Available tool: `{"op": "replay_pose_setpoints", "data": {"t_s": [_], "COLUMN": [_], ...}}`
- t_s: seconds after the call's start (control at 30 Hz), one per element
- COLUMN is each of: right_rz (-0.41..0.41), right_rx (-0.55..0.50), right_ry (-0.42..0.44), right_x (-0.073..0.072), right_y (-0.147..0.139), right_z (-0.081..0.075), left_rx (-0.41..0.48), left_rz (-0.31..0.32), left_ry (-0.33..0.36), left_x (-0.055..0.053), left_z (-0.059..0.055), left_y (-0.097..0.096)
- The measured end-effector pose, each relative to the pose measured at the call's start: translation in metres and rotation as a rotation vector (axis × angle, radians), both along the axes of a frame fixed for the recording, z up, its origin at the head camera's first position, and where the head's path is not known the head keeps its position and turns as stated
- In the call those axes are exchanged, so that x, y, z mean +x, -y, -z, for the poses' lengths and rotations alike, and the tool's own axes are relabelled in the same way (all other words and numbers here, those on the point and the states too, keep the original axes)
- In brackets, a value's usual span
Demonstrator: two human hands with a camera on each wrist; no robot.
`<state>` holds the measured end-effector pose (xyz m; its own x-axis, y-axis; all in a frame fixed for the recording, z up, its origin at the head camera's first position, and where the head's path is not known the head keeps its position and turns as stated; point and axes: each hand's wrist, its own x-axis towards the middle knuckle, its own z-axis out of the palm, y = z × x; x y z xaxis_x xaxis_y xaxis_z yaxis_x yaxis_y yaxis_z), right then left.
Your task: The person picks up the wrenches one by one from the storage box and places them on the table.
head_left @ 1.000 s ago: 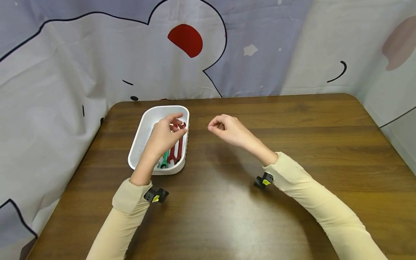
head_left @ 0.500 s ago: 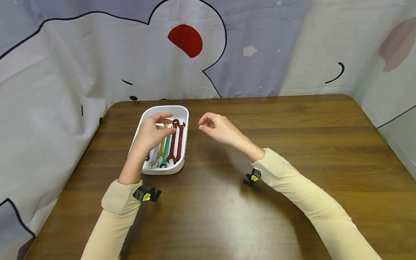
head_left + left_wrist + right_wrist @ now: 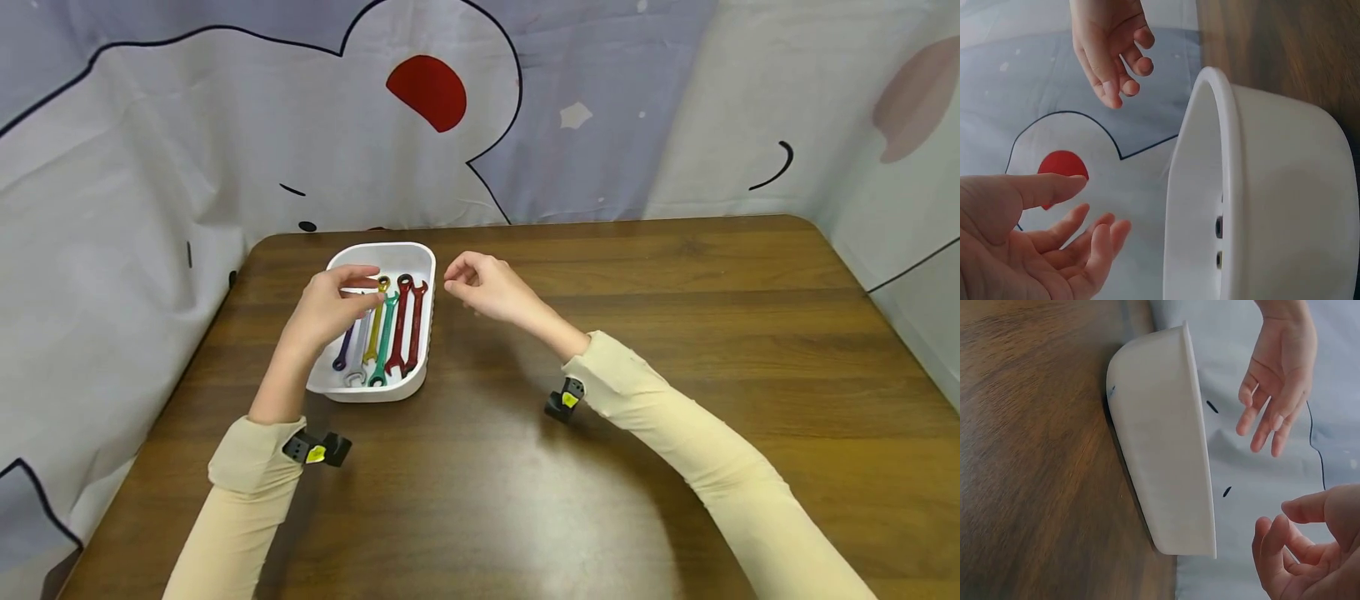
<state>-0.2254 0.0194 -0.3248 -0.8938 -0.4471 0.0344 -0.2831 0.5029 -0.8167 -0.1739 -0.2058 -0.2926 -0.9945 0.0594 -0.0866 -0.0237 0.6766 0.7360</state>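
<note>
My left hand (image 3: 324, 307) hovers over the left part of a white tray (image 3: 378, 395), its fingers loosely bent and holding nothing. Inside the tray several wrenches lie roughly side by side: a purple wrench (image 3: 345, 346), a silver wrench (image 3: 360, 346), a yellow wrench (image 3: 375, 335), a green wrench (image 3: 386, 333) and two red wrenches (image 3: 399, 327). Part of the purple and silver ones is hidden beneath the left hand. Just right of the tray, my right hand (image 3: 491, 287) floats with relaxed, bent fingers and nothing in them. Both wrist views show the hands above the tray's rim level, apart from it.
The tray stands at the back left of a brown wooden table (image 3: 510, 483). Behind and left of the table hangs a patterned cloth (image 3: 247, 125). Small black cameras (image 3: 318, 448) are strapped at both sleeve cuffs.
My left hand has moved left over the tray, uncovering more of the wrenches. My right hand has also shifted left, closer to the tray's right side. The tray has stayed in place.
</note>
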Motion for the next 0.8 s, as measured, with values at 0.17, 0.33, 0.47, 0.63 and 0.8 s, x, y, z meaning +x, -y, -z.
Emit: {"op": "replay_pose_setpoints", "data": {"t_s": [0.17,0.33,0.47,0.63,0.8], "right_rz": [0.015,0.035,0.043,0.045,0.054], "right_rx": [-0.015,-0.034,-0.017,-0.016,-0.09], "right_ry": [0.04,0.09,0.065,0.073,0.188], "right_x": [-0.004,-0.008,-0.009,-0.013,-0.016], "right_y": [0.005,0.008,0.01,0.013,0.015], "right_z": [0.002,0.005,0.006,0.008,0.011], "left_rx": [-0.001,0.011,0.024,0.028,0.037], "left_rz": [-0.035,-0.077,-0.096,-0.143,-0.215], "left_ry": [0.0,-0.001,-0.003,-0.003,0.02], "left_x": [-0.003,-0.007,-0.011,-0.015,-0.015], "left_z": [0.001,0.004,0.009,0.014,0.02], "left_y": [0.006,0.014,0.022,0.032,0.042]}}
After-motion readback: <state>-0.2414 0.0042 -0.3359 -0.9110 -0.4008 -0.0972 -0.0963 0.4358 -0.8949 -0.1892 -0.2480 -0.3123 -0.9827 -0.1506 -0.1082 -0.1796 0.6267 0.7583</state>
